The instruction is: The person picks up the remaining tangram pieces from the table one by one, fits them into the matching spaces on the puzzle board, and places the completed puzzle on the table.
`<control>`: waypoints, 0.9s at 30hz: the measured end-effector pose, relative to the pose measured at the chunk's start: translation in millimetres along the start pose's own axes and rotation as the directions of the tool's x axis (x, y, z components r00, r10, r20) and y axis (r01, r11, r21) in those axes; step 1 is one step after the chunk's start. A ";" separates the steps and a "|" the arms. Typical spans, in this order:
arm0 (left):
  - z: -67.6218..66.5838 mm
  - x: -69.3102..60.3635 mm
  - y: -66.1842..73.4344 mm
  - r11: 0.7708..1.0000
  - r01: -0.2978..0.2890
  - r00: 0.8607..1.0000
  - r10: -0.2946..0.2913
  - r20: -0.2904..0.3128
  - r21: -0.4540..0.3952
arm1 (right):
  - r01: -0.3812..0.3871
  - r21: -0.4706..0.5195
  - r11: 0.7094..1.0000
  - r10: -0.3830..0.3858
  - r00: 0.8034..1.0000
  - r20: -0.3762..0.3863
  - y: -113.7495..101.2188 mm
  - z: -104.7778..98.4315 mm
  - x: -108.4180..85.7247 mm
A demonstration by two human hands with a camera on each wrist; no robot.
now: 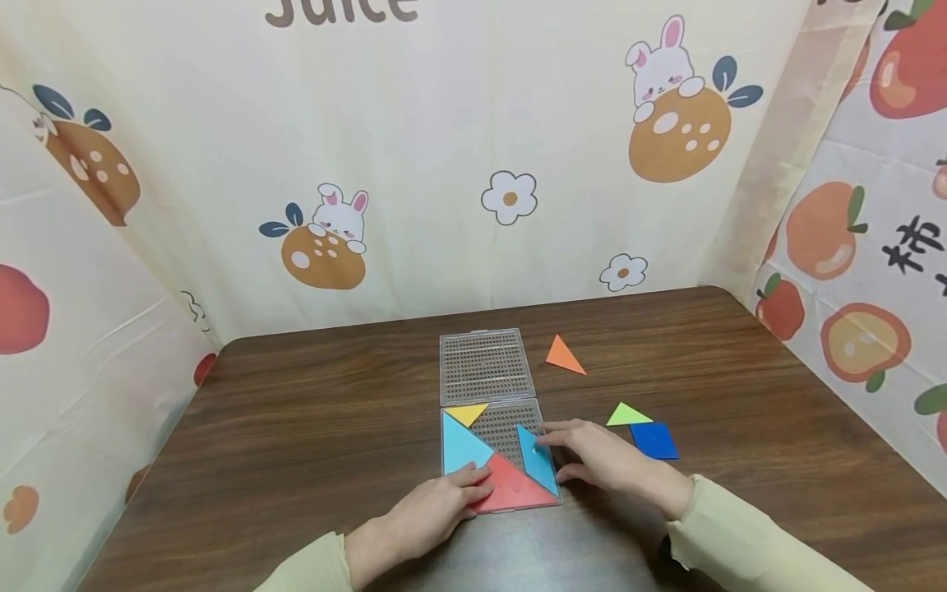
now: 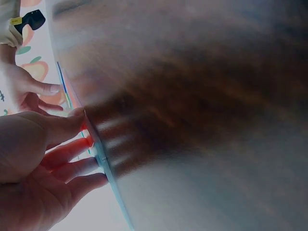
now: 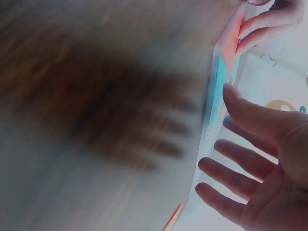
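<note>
In the head view, a hinged clear plastic case [image 1: 487, 367] lies unfolded on the table. Its nearer half holds a light blue triangle [image 1: 462, 448], a red triangle [image 1: 520, 488], a small yellow triangle [image 1: 466, 413] and a blue parallelogram [image 1: 538, 469]. My left hand [image 1: 435, 508] rests its fingertips on the red triangle's left part, at the case's front edge. At the case's right side is my right hand [image 1: 607, 457], its index finger reaching over the parallelogram's edge. In the right wrist view its fingers [image 3: 231, 180] are spread with nothing gripped.
Right of the case lie an orange triangle [image 1: 565, 357], a lime green triangle [image 1: 627, 414] and a dark blue square [image 1: 654, 441]. The green triangle and square lie close together beyond my right wrist. A printed curtain [image 1: 436, 148] rises behind the wooden table [image 1: 311, 427].
</note>
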State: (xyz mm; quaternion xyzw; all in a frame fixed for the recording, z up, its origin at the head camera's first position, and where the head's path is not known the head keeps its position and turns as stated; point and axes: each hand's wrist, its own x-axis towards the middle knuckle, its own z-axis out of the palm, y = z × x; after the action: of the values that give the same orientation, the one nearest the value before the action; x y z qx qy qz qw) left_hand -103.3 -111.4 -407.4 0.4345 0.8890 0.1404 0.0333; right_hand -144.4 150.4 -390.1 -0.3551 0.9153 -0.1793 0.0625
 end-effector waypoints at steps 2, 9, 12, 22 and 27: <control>-0.6 0.0 0.3 1.000 0.003 1.000 -0.003 0.001 0.002 | -0.009 -0.002 1.000 0.009 1.000 -0.013 2.0 -1.5 -1.9; -2.5 -0.7 1.2 1.000 -0.001 1.000 0.001 -0.008 0.009 | -0.031 -0.015 0.999 0.030 0.997 -0.073 12.7 -8.3 -12.0; -2.8 -0.7 1.3 1.000 0.002 1.000 -0.002 -0.005 0.006 | -0.042 -0.009 0.999 0.041 0.995 -0.094 18.8 -11.3 -17.4; -2.7 -1.2 1.9 1.000 0.006 1.000 -0.006 -0.001 0.005 | -0.113 -0.022 0.993 0.109 0.987 -0.119 35.4 -21.6 -34.5; -2.8 -1.3 2.2 1.000 0.006 1.000 -0.006 0.002 -0.001 | -0.173 -0.012 0.985 0.171 0.980 -0.104 45.3 -28.3 -41.3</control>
State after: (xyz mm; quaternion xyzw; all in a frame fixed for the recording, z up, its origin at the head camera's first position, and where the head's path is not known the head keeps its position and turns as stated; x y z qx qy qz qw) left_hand -101.4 -111.8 -404.1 0.4317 0.8904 0.1402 0.0348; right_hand -149.2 217.2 -381.3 -0.2655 0.9465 -0.1816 0.0269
